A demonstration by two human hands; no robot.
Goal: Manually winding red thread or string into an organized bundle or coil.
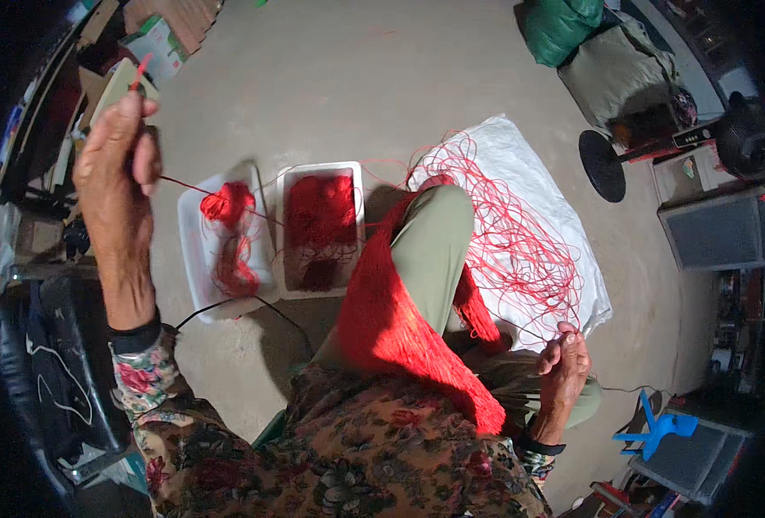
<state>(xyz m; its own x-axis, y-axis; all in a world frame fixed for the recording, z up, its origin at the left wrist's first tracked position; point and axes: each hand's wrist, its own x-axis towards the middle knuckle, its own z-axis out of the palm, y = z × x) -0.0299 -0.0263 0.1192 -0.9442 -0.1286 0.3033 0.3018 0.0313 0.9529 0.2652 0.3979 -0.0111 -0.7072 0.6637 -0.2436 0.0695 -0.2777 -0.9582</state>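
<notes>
Red skein (pixel 404 315) lay draped over the raised knee (pixel 444 216). Left hand (pixel 119 164), far left of the knee, had fingers pinched on a red strand (pixel 184 185). Right hand (pixel 565 367), below right of the knee, had fingertips together on a thread (pixel 527 331). Right of the knee, red loops (pixel 542 281) covered a white sack (pixel 507 148); left, two trays (pixel 201 250) held red yarn (pixel 320 211). Farther upper left, a carton (pixel 155 47) bore marks too small to read.

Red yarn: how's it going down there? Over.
Left hand high, right hand low, both pinching red yarn. Yarn draped over leg. Loose loops strewn over white sheet.
</notes>
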